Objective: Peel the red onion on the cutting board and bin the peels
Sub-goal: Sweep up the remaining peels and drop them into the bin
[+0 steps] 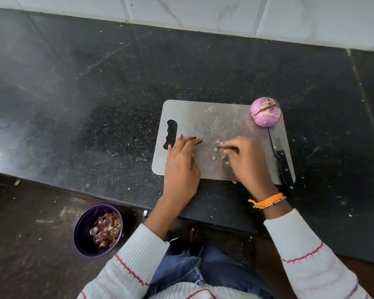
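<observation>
The peeled red onion [265, 112] is seen at the far right corner of the grey cutting board [190, 117], just beyond the tip of a black-handled knife [279, 156]. The left hand [181, 167] is laid flat on the board, fingers straight. Small peel scraps [216, 151] are gathered under the curled fingertips of the right hand [244, 162]. More peels are held in the purple bin [82, 229] on the floor, near left.

A matt grey metal-looking cutting board [190, 117] lies on a glossy speckled black stone counter [95, 93] below smooth white marbled wall tiles [203, 11].
</observation>
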